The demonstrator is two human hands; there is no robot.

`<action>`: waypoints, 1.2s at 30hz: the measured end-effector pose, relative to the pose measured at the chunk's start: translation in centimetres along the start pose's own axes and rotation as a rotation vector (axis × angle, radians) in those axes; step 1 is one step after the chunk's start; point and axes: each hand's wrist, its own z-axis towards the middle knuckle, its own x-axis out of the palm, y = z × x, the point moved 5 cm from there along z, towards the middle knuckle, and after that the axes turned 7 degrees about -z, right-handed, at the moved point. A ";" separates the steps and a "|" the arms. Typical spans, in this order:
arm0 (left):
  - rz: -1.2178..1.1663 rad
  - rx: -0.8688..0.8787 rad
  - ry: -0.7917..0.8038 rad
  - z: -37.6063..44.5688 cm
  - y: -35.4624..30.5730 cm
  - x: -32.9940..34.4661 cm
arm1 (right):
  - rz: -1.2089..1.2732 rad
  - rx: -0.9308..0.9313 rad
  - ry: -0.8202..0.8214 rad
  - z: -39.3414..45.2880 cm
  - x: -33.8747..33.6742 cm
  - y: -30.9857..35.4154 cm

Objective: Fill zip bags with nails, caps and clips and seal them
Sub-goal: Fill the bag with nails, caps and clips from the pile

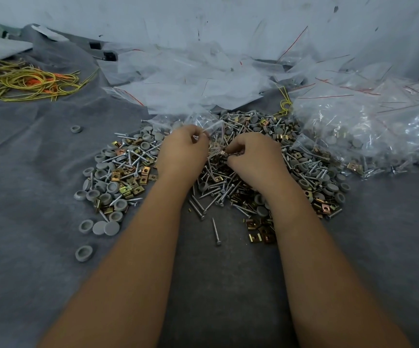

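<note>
A wide heap of silver nails [218, 189], grey round caps [113, 188] and brass clips [258, 233] covers the grey cloth in front of me. My left hand [182, 153] pinches the edge of a clear zip bag [203, 124] that lies over the back of the heap. My right hand [254, 156] sits just right of it, fingers curled round a few nails at the bag's mouth. What is inside the bag is hard to tell.
Empty zip bags [185, 81] with red seal lines are piled behind the heap. Filled bags [369, 131] lie at the right. A tangle of yellow and orange cords [32, 81] lies at the far left. Stray caps [84, 252] dot the grey cloth [27, 172].
</note>
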 end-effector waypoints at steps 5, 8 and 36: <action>-0.026 0.003 -0.005 0.1 0.1 0.0 | 0.064 -0.004 -0.154 -0.2 -0.8 0.0; -0.031 0.017 -0.019 0.1 0.2 0.0 | 0.147 -0.066 -0.231 -0.1 -1.2 0.3; -0.291 0.077 -0.137 -0.2 -0.7 -0.6 | 0.191 -0.207 -0.438 -0.3 -1.8 1.2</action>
